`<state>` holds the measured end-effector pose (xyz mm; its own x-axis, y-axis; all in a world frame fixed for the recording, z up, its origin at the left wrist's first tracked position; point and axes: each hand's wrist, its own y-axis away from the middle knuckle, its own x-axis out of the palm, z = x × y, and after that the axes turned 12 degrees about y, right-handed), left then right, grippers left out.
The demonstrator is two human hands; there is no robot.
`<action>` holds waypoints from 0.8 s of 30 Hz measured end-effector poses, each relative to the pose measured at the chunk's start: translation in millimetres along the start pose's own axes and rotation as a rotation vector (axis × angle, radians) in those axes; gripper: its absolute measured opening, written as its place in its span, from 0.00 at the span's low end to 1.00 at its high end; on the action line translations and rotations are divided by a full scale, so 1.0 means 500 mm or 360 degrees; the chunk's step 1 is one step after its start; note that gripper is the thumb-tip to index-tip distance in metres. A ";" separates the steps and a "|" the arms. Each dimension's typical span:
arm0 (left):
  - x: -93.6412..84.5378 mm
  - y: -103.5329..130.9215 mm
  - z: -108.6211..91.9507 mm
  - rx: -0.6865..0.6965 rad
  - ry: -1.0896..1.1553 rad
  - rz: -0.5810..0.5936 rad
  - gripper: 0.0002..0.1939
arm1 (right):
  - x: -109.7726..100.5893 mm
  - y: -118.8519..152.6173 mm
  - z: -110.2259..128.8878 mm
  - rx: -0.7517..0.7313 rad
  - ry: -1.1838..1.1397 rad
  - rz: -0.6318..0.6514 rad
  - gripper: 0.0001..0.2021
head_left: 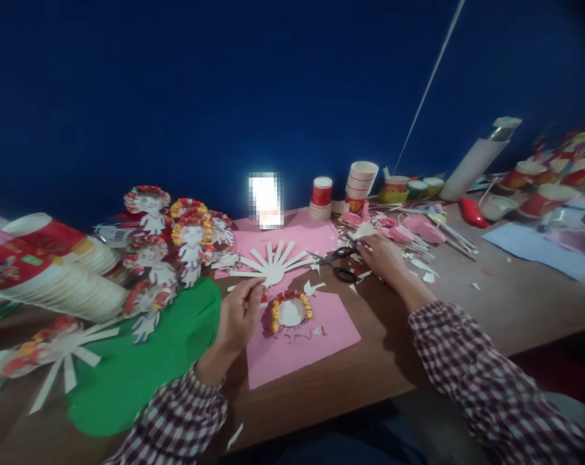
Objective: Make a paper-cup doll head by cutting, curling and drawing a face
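Left hand, fingers nearly closed, beside one red-and-yellow ring; right hand, loosely curled, near one scissors pair; both holds indistinct.

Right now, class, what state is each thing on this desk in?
Scissors, lying by the right hand, blade opening unclear.
Left hand, fingertips close together.
Cut cup, strips fanned out.
Beaded-looking ring, curved round a white disc.
Front pink sheet, flat, marked.
Green sheet, flat.
Large cups, nested, tipped sideways.
Tall back cups, nested, upright.
Pale tube, leaning.

Bare tabletop lies open nearest; stacked cups block the left.
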<state>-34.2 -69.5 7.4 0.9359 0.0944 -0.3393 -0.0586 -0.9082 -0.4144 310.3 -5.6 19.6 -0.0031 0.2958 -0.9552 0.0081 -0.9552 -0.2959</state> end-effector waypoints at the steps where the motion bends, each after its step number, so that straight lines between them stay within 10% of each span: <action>1: -0.005 -0.001 -0.003 0.0004 -0.0022 0.0002 0.14 | 0.001 0.001 0.001 0.0004 0.0010 -0.0014 0.15; 11: -0.006 -0.003 -0.003 0.0085 -0.0112 0.0112 0.11 | -0.001 0.044 0.093 -0.0458 -0.0184 -0.0143 0.15; 24: -0.002 0.004 0.019 0.0083 -0.0100 0.0015 0.12 | -0.014 0.012 -0.020 0.0251 0.0311 0.0027 0.15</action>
<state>-38.6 -67.7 -1.1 0.9117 0.1130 -0.3951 -0.0867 -0.8869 -0.4537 320.4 -13.0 24.5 0.1890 0.2612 -0.9466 -0.1500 -0.9450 -0.2907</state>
